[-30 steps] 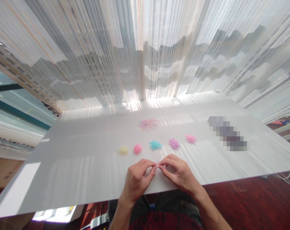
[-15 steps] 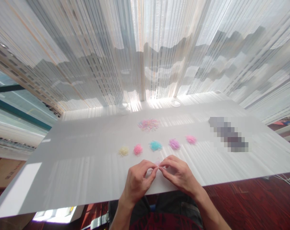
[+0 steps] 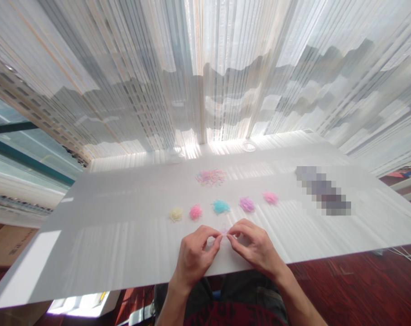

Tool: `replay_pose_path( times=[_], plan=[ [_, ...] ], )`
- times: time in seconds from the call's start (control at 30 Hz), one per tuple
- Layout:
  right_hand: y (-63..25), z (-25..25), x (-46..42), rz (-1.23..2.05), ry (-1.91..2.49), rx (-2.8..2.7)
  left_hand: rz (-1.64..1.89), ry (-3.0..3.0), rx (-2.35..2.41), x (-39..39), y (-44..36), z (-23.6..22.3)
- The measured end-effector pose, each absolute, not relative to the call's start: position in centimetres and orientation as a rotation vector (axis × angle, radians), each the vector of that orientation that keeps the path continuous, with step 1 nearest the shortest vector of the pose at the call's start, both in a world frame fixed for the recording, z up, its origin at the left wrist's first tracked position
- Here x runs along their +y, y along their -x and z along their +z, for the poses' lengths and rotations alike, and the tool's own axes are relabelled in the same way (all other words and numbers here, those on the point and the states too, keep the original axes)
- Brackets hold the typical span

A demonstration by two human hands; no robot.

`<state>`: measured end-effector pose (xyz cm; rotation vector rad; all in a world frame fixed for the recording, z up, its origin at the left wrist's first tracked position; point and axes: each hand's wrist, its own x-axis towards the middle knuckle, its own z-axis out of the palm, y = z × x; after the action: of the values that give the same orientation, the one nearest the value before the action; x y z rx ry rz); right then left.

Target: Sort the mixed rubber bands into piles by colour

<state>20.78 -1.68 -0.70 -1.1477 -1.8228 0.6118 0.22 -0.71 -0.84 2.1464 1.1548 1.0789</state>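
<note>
My left hand [image 3: 198, 251] and my right hand [image 3: 254, 244] meet near the table's front edge, thumb and forefinger of each pinched together. Between the fingertips is a thin pale pinkish strand [image 3: 224, 230], part of it looping up just beyond them; its exact kind is too small to make out. In an uneven row past my hands lie piles of short thin pieces: a yellow pile [image 3: 176, 214], a hot-pink pile [image 3: 195, 212], a turquoise pile [image 3: 220, 207], a purple pile [image 3: 247, 204] and a light-pink pile [image 3: 270, 197]. Farther back is a mixed-colour pile [image 3: 211, 177].
The white table [image 3: 117, 226] reaches back to a striped sheer curtain [image 3: 205, 90]. Two clear round dishes, a left dish [image 3: 176, 151] and a right dish [image 3: 249, 146], stand at its far edge. A blurred-out dark object [image 3: 324, 190] lies on the right.
My fingertips have drawn slightly apart, and more of the pale strand shows between and beyond them. The piles stay where they were.
</note>
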Motion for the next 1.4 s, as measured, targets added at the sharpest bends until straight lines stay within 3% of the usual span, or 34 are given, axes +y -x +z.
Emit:
replay_pose_path(
  times=[1.03,1.27,1.4],
  plan=[
    [-20.8,-0.5,-1.7,0.610,1.181,-1.831,1.095,-2.094,1.219,-1.0,0.1,-1.0],
    [-20.7,-0.5,-1.6,0.610,1.190,-1.825,1.434,-2.003,1.680,-0.1,4.6,0.9],
    [-20.7,-0.7,-1.6,0.623,1.188,-1.826,1.403,-1.836,2.006,1.0,7.5,1.2]
  ],
)
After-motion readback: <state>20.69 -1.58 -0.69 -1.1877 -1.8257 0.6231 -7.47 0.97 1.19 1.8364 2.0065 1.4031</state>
